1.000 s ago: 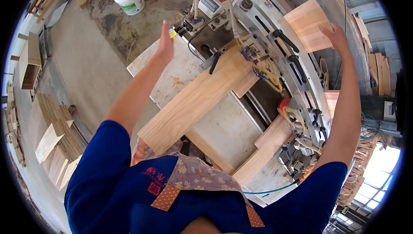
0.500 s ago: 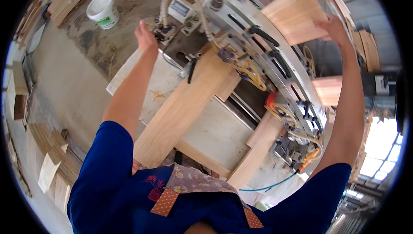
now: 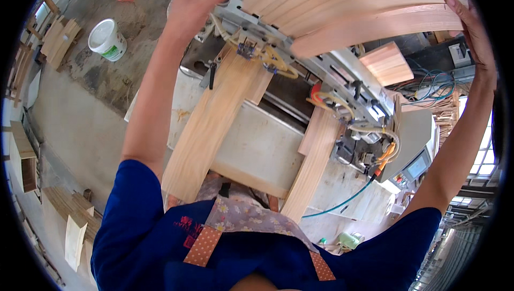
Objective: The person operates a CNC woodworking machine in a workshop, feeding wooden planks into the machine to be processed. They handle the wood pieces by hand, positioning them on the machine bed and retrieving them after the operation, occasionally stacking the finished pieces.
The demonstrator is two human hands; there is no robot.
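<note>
Gripping one end of a broad wooden panel (image 3: 353, 2), the right hand (image 3: 474, 31) has its fingers closed on the edge; the panel stretches leftward from them, overlapping the machine (image 3: 347, 79) in view. The left hand (image 3: 193, 12) spreads its fingers wide, thumb near the panel's other end; contact there is unclear. Below those fingers, a long board (image 3: 209, 125) lies across a white table (image 3: 257, 141); left of them stands a white bucket (image 3: 110, 40).
</note>
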